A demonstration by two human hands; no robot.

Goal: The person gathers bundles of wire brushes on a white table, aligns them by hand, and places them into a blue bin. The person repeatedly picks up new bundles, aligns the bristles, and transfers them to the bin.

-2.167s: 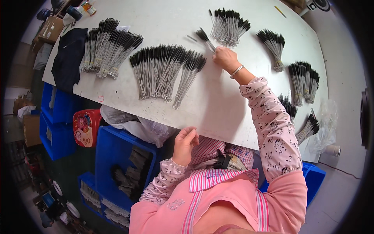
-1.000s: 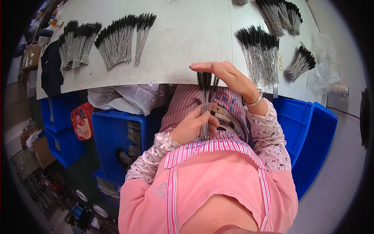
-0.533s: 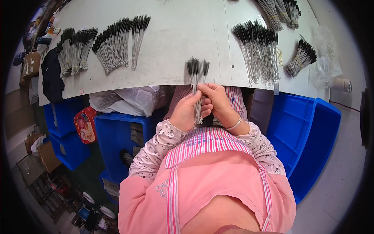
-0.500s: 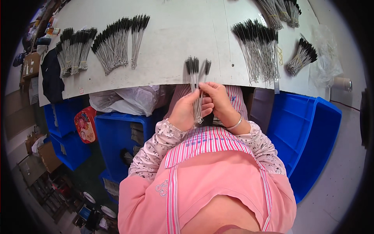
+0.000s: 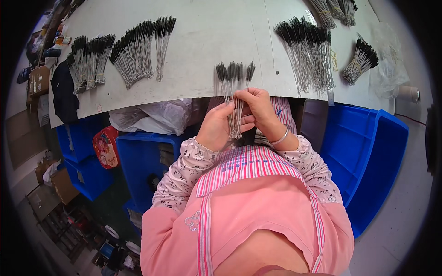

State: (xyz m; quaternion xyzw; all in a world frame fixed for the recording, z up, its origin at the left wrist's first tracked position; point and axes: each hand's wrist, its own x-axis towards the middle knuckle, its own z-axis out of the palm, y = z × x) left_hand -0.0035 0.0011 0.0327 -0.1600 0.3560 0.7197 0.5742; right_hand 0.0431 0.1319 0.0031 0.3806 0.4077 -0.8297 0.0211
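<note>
Several thin wire brushes (image 5: 235, 72) with black bristle heads fan out upright at the table's near edge. My left hand (image 5: 218, 123) is closed round their wire stems, near the looped lower ends. Higher up, my right hand (image 5: 258, 107) pinches the stems on the right side of the bunch between thumb and fingers. Loose brushes (image 5: 132, 55) lie in a spread pile on the left of the table, with a smaller group (image 5: 164, 43) beside them. A larger loose pile (image 5: 307, 57) lies on the right.
Banded brush bundles lie at far left (image 5: 90, 64), at right (image 5: 360, 63) and at the far right edge (image 5: 324, 14). Blue crates (image 5: 363, 161) stand below the table on both sides. A white plastic bag (image 5: 152, 117) hangs under the left edge; clear plastic (image 5: 389, 64) lies at right.
The brush heads in my hands have spread wider apart. My right hand has shifted slightly up. The whole view has tilted a little.
</note>
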